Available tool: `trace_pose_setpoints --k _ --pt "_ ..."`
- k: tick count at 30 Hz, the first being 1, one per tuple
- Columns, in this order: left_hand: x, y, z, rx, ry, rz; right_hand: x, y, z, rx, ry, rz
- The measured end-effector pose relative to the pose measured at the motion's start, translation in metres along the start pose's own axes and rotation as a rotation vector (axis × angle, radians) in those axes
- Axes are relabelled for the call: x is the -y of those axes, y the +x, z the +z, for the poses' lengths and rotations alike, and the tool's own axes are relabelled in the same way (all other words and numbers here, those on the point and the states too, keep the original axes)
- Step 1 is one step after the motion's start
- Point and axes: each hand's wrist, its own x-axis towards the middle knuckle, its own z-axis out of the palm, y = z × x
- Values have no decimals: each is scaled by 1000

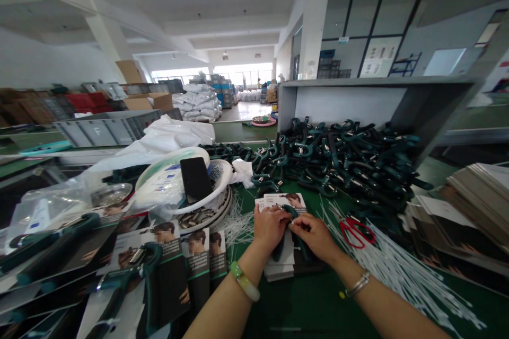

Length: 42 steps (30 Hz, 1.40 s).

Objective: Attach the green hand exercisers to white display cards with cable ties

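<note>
Head view: my left hand (271, 226) bears on a dark green tool (304, 250), atop stacked printed cards (280, 271) on the worktop (294, 308); its grip I cannot tell. My right hand (313, 235) meets the tool, fingers drawn narrow; whether they clasp anything I cannot tell. White ties (421, 282) and red scissors (353, 229) lie rightward.

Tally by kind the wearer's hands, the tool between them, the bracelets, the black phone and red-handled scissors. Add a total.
Left hand, right hand: 2
Tool between hands: 1
Green bracelet, silver bracelet: 2
Black phone: 1
Red-handled scissors: 1
Total: 7
</note>
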Motion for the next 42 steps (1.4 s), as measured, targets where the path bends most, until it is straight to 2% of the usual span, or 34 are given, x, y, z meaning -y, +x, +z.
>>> trace_pose_setpoints --k 6,11,27,31,35,42 --pt "-1 -1 -1 14 2 -3 0 1 0 11 -2 20" --pt "-3 0 -1 19 23 -46 -1 0 0 4 -14 -26" --pt "-3 -2 -3 -18 60 38 2 -1 -1 0 22 -17" --pt "0 -1 1 -19 37 52 2 0 -1 13 29 21" --pt "6 -1 4 17 -31 66 0 8 1 73 35 139" --pt "11 -5 -8 84 -169 125 -7 22 6 71 25 188"
